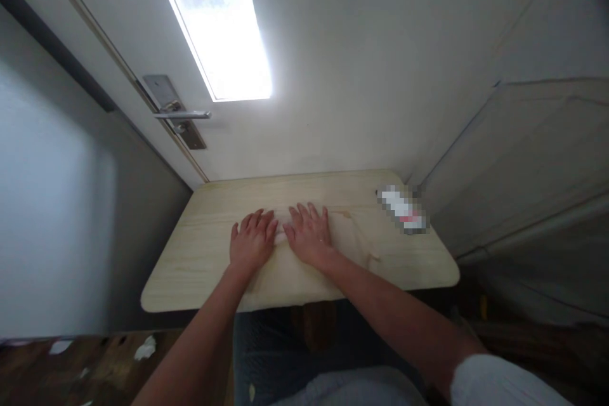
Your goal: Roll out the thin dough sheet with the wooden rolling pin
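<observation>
A thin, pale beige sheet [292, 276], cloth-like, lies spread on the small wooden table [185, 254]. Its colour nearly matches the tabletop, and its near side reaches the table's front edge. My left hand [252, 241] rests palm down on the left part of the sheet, fingers apart. Close beside it, my right hand [308, 233] also lies palm down with its fingers stretched out. A small light strip shows between the two thumbs. What is under the palms is hidden.
At the table's right back lies a blurred-out white item [402, 209] with a red patch. Behind the table stands a white door with a lever handle [188, 115] and a bright window [233, 44]. Crumpled paper [145, 348] lies on the floor at left.
</observation>
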`<act>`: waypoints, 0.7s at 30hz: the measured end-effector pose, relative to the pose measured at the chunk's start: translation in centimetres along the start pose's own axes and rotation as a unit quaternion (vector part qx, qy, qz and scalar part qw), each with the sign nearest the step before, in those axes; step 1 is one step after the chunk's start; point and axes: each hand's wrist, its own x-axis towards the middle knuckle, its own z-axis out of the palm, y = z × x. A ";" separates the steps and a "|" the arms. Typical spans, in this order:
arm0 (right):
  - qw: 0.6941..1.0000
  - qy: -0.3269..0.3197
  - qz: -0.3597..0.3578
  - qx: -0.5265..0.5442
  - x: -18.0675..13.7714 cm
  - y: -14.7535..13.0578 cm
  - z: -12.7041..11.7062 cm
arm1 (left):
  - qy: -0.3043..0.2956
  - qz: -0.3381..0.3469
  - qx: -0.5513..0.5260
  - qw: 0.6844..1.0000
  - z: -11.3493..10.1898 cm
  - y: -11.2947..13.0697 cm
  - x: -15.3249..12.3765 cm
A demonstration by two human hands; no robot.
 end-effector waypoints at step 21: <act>0.997 0.047 -0.051 -0.030 -15.3 9.5 -2.1 | 0.040 0.076 -0.051 0.995 -1.4 -1.9 0.0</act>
